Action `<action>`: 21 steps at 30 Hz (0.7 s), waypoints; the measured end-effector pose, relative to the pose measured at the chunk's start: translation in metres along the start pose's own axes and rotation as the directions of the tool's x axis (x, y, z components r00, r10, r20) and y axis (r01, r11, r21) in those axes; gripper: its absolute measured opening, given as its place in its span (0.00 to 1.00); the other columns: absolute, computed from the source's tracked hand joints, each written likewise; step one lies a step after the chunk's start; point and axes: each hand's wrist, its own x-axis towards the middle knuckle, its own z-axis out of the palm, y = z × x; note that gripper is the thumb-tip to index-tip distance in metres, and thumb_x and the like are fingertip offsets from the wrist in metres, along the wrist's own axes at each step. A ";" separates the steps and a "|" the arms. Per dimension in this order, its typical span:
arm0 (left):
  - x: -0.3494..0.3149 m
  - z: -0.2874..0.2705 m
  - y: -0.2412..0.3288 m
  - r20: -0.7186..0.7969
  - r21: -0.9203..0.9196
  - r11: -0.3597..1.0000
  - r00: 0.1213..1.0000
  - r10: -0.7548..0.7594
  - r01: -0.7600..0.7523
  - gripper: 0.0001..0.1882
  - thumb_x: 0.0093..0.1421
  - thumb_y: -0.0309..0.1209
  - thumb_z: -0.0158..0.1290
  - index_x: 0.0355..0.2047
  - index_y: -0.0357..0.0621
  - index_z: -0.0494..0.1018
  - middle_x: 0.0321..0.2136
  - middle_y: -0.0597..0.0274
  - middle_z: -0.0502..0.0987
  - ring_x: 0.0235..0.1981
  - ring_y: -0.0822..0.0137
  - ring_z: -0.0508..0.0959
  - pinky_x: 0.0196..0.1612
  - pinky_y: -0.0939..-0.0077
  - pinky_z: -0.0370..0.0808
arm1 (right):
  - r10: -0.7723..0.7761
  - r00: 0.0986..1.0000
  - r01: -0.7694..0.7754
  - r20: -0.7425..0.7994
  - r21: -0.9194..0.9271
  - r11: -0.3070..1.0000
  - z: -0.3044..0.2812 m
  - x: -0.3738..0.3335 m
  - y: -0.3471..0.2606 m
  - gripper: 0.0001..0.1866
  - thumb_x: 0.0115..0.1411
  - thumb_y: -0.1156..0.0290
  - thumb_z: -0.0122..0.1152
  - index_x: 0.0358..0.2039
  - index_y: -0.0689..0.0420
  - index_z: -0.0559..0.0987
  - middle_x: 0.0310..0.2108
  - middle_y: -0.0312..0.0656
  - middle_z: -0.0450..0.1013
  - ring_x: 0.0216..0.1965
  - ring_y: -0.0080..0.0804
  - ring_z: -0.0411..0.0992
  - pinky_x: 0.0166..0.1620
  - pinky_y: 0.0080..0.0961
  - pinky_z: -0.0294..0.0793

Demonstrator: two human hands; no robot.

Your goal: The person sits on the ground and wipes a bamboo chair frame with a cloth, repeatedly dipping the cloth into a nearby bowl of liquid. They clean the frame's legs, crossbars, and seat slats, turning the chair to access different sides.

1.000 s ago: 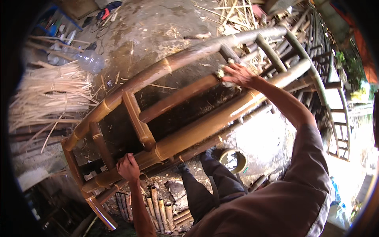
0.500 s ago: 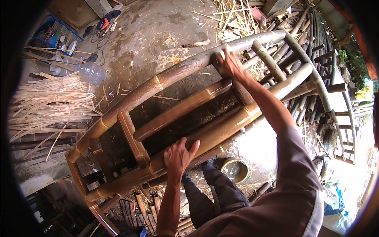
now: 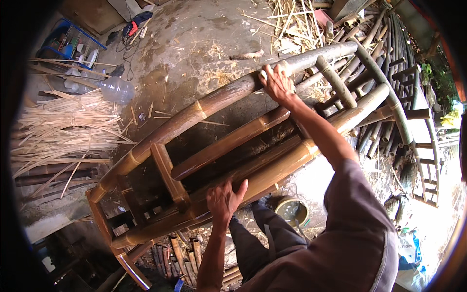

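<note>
A large bamboo furniture frame (image 3: 227, 148) of thick, glossy brown poles lies slantwise before me, greyer toward its far right end. My left hand (image 3: 225, 200) lies over the near long pole, fingers curled across it and thumb apart. Reaching to the far curved pole, my right hand (image 3: 278, 86) presses down with bent fingers. Something small and pale shows at its fingertips; its kind is too unclear to tell. Short crosspieces and a middle bar (image 3: 228, 143) join the two long poles.
Split bamboo strips (image 3: 68, 131) are heaped at left, beside a clear plastic bottle (image 3: 116, 90) and a blue rack (image 3: 73, 46). A round bucket (image 3: 292, 211) stands by my feet. Bamboo poles (image 3: 384, 44) are stacked at right, near a ladder-like bamboo piece (image 3: 428, 155).
My right hand has slid leftward along the far pole. The frame has shifted and tipped slightly, showing more of a pole behind the near one. My left hand stays on the near pole.
</note>
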 end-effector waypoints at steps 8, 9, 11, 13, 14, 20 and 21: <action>-0.009 -0.001 -0.003 -0.017 -0.035 0.993 0.994 -0.110 0.109 0.25 0.56 0.58 0.51 0.40 0.52 0.79 0.32 0.51 0.81 0.38 0.49 0.80 0.43 0.57 0.75 | 0.169 0.985 -0.162 -0.041 0.137 0.977 0.025 -0.016 0.012 0.19 0.56 0.67 0.57 0.48 0.54 0.68 0.36 0.48 0.71 0.36 0.48 0.73 0.31 0.38 0.76; -0.020 0.001 0.001 0.009 -0.033 0.994 0.995 -0.104 0.104 0.25 0.56 0.58 0.51 0.40 0.52 0.79 0.33 0.50 0.81 0.39 0.49 0.80 0.44 0.58 0.74 | 0.371 0.929 -0.342 -0.006 0.371 0.863 0.031 -0.038 0.031 0.19 0.57 0.68 0.54 0.49 0.58 0.68 0.36 0.50 0.73 0.35 0.50 0.74 0.31 0.37 0.76; -0.002 0.001 0.007 -0.065 -0.056 0.994 0.994 -0.092 0.089 0.25 0.56 0.57 0.51 0.40 0.52 0.79 0.34 0.49 0.80 0.39 0.50 0.79 0.45 0.59 0.74 | 0.647 0.758 -0.468 0.087 0.764 0.445 0.025 -0.011 0.067 0.19 0.59 0.70 0.50 0.50 0.65 0.67 0.35 0.55 0.76 0.34 0.55 0.76 0.31 0.34 0.77; -0.005 0.006 -0.001 -0.255 -0.020 1.000 0.967 0.013 -0.019 0.24 0.57 0.56 0.49 0.28 0.46 0.78 0.24 0.55 0.79 0.25 0.57 0.79 0.38 0.64 0.73 | 0.374 0.910 -0.347 -0.178 0.163 0.923 0.015 -0.022 0.060 0.20 0.62 0.62 0.52 0.54 0.51 0.67 0.33 0.63 0.72 0.35 0.62 0.72 0.39 0.51 0.71; -0.010 0.006 0.006 -0.195 -0.041 0.999 0.981 -0.016 0.008 0.24 0.57 0.55 0.50 0.28 0.47 0.78 0.23 0.56 0.79 0.25 0.57 0.79 0.37 0.65 0.74 | 0.354 0.935 -0.347 -0.033 0.129 0.929 -0.001 -0.024 0.060 0.21 0.62 0.59 0.53 0.53 0.50 0.68 0.36 0.61 0.71 0.37 0.60 0.71 0.40 0.50 0.71; -0.003 0.002 -0.006 -0.237 0.022 0.998 0.970 -0.054 0.061 0.22 0.57 0.54 0.51 0.26 0.48 0.78 0.20 0.57 0.78 0.23 0.59 0.79 0.35 0.69 0.73 | -0.433 0.900 0.393 0.047 0.340 0.854 -0.034 -0.012 0.019 0.18 0.54 0.66 0.67 0.45 0.50 0.77 0.45 0.46 0.71 0.43 0.43 0.71 0.47 0.36 0.74; -0.013 0.002 -0.004 -0.235 0.011 1.000 0.972 -0.003 0.005 0.22 0.57 0.53 0.51 0.25 0.48 0.78 0.19 0.57 0.78 0.22 0.59 0.79 0.34 0.70 0.73 | -0.333 0.939 0.267 0.082 0.436 0.860 -0.014 -0.009 0.036 0.17 0.53 0.69 0.66 0.45 0.51 0.77 0.44 0.44 0.71 0.42 0.42 0.71 0.47 0.36 0.74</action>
